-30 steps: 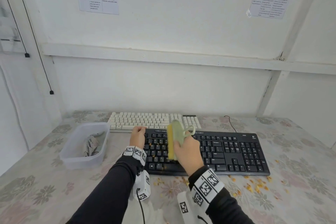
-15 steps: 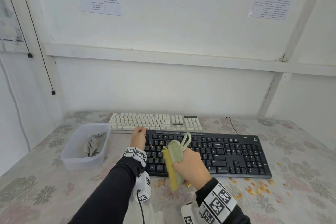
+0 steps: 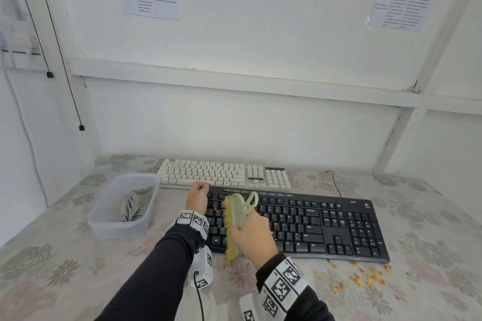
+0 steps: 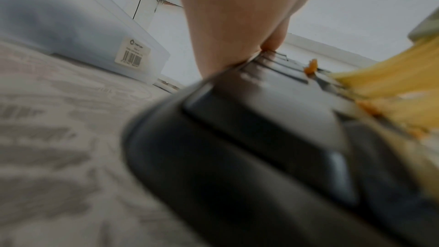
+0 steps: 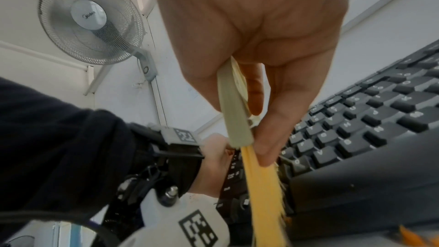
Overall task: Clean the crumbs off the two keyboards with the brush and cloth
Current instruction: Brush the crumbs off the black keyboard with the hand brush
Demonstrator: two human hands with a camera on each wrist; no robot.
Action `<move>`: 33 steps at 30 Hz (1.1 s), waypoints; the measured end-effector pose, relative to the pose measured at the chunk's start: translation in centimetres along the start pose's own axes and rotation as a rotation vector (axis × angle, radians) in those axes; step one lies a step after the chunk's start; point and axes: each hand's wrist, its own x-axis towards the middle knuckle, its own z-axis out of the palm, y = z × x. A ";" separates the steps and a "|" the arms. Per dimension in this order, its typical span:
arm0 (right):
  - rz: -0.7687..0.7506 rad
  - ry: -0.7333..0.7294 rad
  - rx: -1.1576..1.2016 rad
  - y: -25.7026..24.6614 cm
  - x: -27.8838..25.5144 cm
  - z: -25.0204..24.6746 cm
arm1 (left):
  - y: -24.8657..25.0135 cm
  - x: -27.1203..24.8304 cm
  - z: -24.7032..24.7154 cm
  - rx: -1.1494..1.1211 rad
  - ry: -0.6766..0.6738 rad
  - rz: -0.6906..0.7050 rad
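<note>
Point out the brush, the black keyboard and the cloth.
brush [image 3: 238, 210]: head view, on its pale green back.
black keyboard [image 3: 313, 227]: head view, on the keys near its middle.
cloth [image 3: 131, 206]: head view, on the crumpled grey fabric inside the clear tub.

— Brush [image 3: 238, 219]: smooth pale-green plastic back, coarse yellow bristles. Black keyboard [image 3: 313, 227]?
— Matt plastic keys, slightly glossy frame. Translucent frosted plastic tub [image 3: 104, 216], crumpled grey cloth [image 3: 131, 207] inside.
— Tablecloth [image 3: 78, 268]: soft floral fabric.

The wall fan [image 5: 89, 19] reads "Midea" on its hub; the black keyboard [image 3: 339, 227] shows "K200" at upper right; the container's sticker [image 4: 132, 51] reads "Century"
</note>
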 end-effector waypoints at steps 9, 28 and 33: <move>-0.049 0.149 0.059 -1.3 1.0 -0.9 | 0.3 0.0 -0.3 -0.016 -0.047 -0.031; -0.062 -0.005 0.051 -2.3 -0.6 -1.4 | -0.1 1.8 -1.7 -0.029 -0.220 -0.135; -0.072 0.166 0.044 -4.2 1.1 0.1 | 0.6 1.3 -1.8 -0.063 -0.249 -0.146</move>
